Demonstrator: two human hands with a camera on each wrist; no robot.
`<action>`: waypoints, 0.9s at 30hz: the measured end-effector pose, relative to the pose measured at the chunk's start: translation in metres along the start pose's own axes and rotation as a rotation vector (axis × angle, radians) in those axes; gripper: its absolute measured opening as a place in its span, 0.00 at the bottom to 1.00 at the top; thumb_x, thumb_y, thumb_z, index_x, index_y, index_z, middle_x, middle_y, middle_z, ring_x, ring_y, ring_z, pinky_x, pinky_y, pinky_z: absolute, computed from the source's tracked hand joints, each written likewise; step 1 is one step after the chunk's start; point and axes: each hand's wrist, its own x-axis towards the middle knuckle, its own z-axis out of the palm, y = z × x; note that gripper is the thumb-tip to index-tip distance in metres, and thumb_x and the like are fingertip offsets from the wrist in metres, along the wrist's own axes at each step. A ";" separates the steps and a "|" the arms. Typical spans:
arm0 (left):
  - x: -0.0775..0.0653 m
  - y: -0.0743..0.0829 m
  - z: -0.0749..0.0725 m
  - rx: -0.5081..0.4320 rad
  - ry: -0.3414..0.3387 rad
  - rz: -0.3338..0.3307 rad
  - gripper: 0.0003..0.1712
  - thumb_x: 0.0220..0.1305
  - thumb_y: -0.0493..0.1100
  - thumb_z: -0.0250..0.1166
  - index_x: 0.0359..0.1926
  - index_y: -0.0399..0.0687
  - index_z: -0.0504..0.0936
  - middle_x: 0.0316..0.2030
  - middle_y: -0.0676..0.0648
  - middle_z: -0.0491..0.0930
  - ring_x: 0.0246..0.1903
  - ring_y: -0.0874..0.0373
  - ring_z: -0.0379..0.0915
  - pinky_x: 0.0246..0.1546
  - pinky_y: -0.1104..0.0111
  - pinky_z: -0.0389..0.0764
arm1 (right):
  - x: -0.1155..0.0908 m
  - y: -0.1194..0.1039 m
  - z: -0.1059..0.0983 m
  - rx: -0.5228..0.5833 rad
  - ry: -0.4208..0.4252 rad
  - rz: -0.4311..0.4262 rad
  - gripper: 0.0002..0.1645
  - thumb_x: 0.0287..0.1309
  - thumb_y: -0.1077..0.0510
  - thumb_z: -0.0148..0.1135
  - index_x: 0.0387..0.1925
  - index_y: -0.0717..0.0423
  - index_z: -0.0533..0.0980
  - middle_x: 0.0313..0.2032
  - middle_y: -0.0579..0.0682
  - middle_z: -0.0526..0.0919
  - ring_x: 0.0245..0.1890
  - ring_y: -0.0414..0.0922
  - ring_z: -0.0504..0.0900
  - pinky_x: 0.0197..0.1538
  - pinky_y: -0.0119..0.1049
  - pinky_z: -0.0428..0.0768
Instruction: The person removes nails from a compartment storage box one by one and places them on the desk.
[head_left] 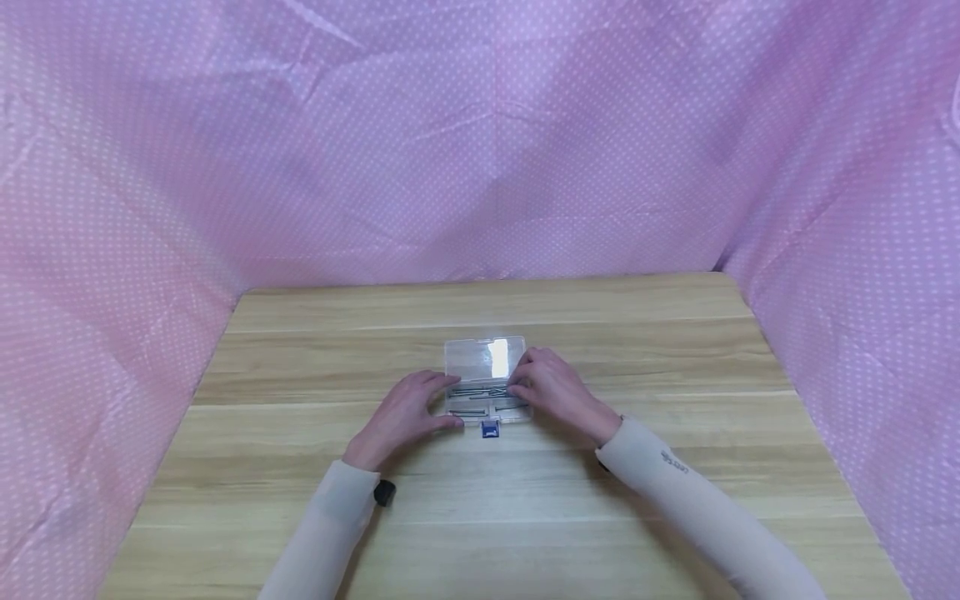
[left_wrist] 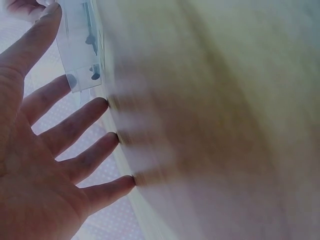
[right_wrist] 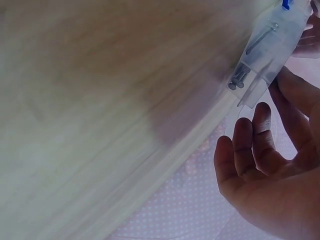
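Observation:
A clear plastic compartment case lies on the table with its lid raised at the back and a blue latch at the front. Long metal nails with round heads lie inside, sorted into its front and back compartments. My left hand spans the left end, thumb at the front corner and index finger near the back; its other fingers are straight and spread in the left wrist view. Over the back compartment's right end, my right hand brings thumb and index finger together; I cannot tell whether they pinch a nail.
The wooden table runs back to a pink dotted cloth, which hangs on the far side and both flanks. A small black piece sits at the left cuff.

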 end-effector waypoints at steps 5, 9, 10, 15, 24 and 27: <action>0.000 0.000 0.000 0.005 0.007 0.006 0.42 0.56 0.62 0.78 0.70 0.57 0.77 0.66 0.46 0.76 0.69 0.45 0.67 0.72 0.46 0.64 | 0.003 0.001 0.001 -0.025 -0.018 -0.002 0.04 0.59 0.58 0.76 0.37 0.52 0.90 0.36 0.44 0.81 0.39 0.43 0.74 0.45 0.38 0.75; 0.000 0.000 0.001 0.010 0.013 0.012 0.42 0.56 0.62 0.78 0.70 0.57 0.77 0.66 0.46 0.76 0.69 0.45 0.67 0.73 0.46 0.64 | 0.005 0.003 0.001 -0.048 -0.023 -0.017 0.04 0.58 0.58 0.76 0.36 0.52 0.91 0.34 0.43 0.79 0.36 0.42 0.72 0.43 0.37 0.73; 0.000 0.000 0.001 0.013 0.014 0.013 0.42 0.56 0.62 0.78 0.70 0.57 0.77 0.66 0.46 0.77 0.69 0.45 0.67 0.73 0.47 0.64 | 0.006 0.003 0.001 -0.055 -0.022 -0.025 0.04 0.58 0.57 0.77 0.35 0.51 0.91 0.34 0.43 0.79 0.36 0.42 0.72 0.43 0.37 0.73; 0.000 -0.001 0.003 0.011 0.023 0.019 0.42 0.56 0.62 0.78 0.69 0.56 0.78 0.65 0.46 0.77 0.68 0.45 0.68 0.73 0.47 0.64 | 0.008 0.006 0.000 -0.088 -0.024 -0.077 0.05 0.55 0.58 0.79 0.35 0.51 0.91 0.32 0.43 0.78 0.34 0.43 0.71 0.41 0.37 0.72; 0.000 0.000 0.002 -0.004 0.033 0.015 0.41 0.55 0.61 0.79 0.68 0.55 0.79 0.64 0.47 0.78 0.67 0.46 0.68 0.72 0.47 0.65 | 0.015 0.008 -0.001 -0.174 -0.045 -0.143 0.06 0.52 0.57 0.81 0.34 0.48 0.92 0.31 0.41 0.77 0.34 0.43 0.71 0.38 0.36 0.72; 0.000 0.000 0.002 -0.005 0.031 0.011 0.41 0.55 0.61 0.79 0.68 0.55 0.79 0.64 0.47 0.79 0.67 0.46 0.69 0.72 0.48 0.65 | 0.016 0.009 -0.002 -0.217 -0.060 -0.151 0.05 0.53 0.56 0.80 0.34 0.46 0.92 0.32 0.41 0.75 0.34 0.43 0.69 0.39 0.36 0.70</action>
